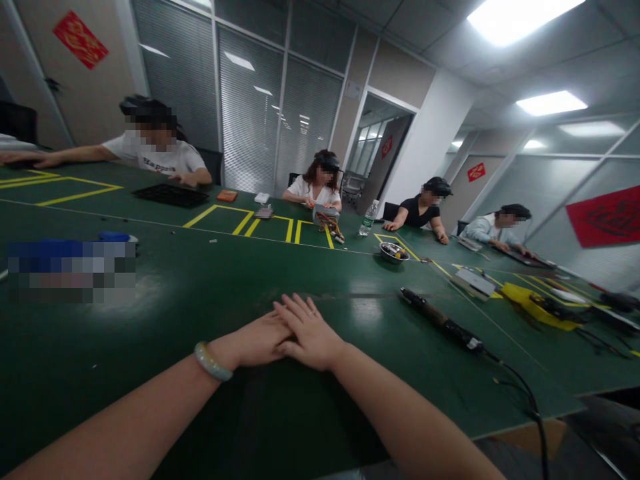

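Note:
My left hand (257, 339) lies on the green-topped table (240, 413) with its fingers extended, partly covered by the other hand. Across its fingers rests my right hand (316, 339), flat, fingers stretched out and a ring on one of them. Neither hand holds an object; they touch each other. A pale bangle (213, 362) circles my left wrist. To the right of my hands lies a black pen-shaped electric screwdriver (440, 320), its cable (530, 393) trailing over the table's near right edge.
Beyond my hands are a metal bowl (394, 258) of small parts, a water bottle (369, 219), and a grey box with coloured wires (325, 213). A yellow tool-like object (530, 303) lies right, a black tray (170, 195) far left. Several people sit opposite.

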Tool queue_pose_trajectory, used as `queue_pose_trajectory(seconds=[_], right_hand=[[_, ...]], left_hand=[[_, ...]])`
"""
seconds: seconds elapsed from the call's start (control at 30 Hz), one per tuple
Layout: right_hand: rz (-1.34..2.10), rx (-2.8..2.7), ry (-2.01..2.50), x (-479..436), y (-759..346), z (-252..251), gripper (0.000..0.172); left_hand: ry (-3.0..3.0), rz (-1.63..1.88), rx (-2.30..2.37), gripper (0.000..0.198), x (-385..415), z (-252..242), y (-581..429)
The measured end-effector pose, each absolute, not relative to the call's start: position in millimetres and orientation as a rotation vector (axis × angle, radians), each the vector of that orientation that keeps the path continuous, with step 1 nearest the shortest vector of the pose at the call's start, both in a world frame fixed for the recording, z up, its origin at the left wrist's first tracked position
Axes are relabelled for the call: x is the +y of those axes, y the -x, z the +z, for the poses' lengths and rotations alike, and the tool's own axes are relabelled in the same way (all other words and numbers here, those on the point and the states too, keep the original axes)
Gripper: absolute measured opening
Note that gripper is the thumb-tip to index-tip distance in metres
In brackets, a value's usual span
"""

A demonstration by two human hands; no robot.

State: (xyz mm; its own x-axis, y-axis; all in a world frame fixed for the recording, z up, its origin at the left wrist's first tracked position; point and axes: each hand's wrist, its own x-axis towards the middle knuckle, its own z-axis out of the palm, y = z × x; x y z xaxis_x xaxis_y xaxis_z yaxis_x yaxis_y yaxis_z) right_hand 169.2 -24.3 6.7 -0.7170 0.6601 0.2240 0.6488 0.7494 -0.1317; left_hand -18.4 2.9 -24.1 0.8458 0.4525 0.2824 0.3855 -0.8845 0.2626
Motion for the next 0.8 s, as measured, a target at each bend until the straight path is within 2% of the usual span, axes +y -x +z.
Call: queue_pose_trajectory(seconds=[0.13,0.27,0.4,0.5,0.6,0.8], right_hand=[[-0.249,-2.540,1.378,-7,-255,8,0.075],[-0.633,-2.016,1.975,-28,-375,5,0.066],[-0.881,-1.339,2.381,-91,-498,-11,0.074],[-0.700,-0.985,2.585,-138,-569,-23,0.082],[-0.442,-0.883,2.675,-162,-606,-29,0.084],[-0.436,-1.044,2.709,-143,-602,-25,0.077]], left_hand=[[-2.763,0.321,0.632,0.058,5,-10,24],[-2.717,0.332,0.615,0.058,4,-7,24],[-2.698,0.356,0.602,0.058,3,-6,26],[-2.682,0.330,0.623,0.058,3,-5,25],[-2.672,0.321,0.628,0.058,2,-4,25],[-2.670,0.328,0.640,0.058,1,-4,24]])
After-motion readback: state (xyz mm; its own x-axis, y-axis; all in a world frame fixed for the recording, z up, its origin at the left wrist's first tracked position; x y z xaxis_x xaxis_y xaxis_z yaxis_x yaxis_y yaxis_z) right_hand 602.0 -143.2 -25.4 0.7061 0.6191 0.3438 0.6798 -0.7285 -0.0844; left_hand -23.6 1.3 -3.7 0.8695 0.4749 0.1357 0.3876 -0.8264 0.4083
